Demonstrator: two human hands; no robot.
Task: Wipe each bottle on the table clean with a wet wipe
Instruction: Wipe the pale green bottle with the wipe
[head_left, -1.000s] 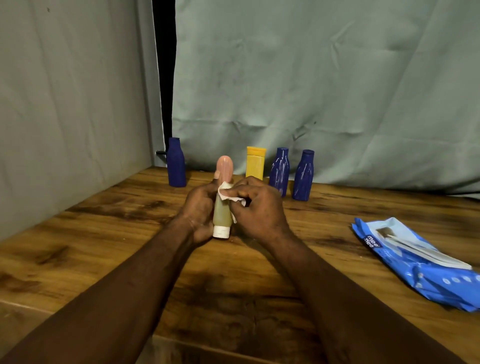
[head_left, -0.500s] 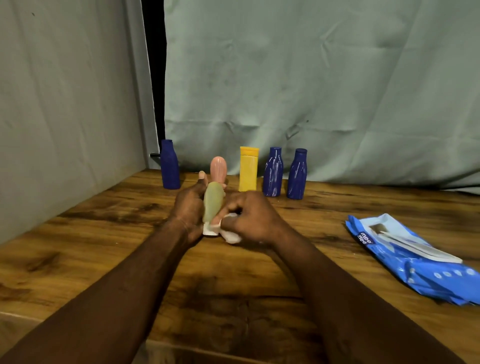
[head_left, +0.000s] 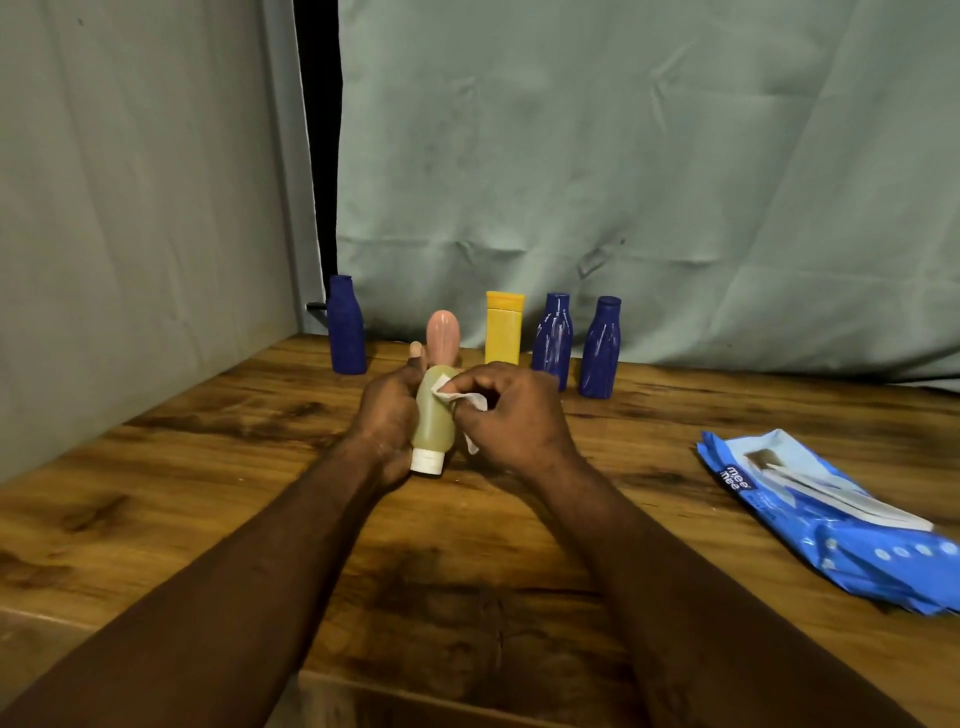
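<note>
Wiping the green bottle (head_left: 434, 423)
Left hand (head_left: 387, 415) is gripping it; right hand (head_left: 514, 415) is pinching the wet wipe (head_left: 465, 399) against it.

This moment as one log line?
left hand holds green bottle, cap down | right hand presses wet wipe on it | behind: pink bottle, yellow bottle, three blue bottles

The left forearm (head_left: 249, 571) and right forearm (head_left: 675, 571) are bare from the near edge up to the wrists. The left hand (head_left: 387, 421) and right hand (head_left: 514, 415) are bare too.
</note>
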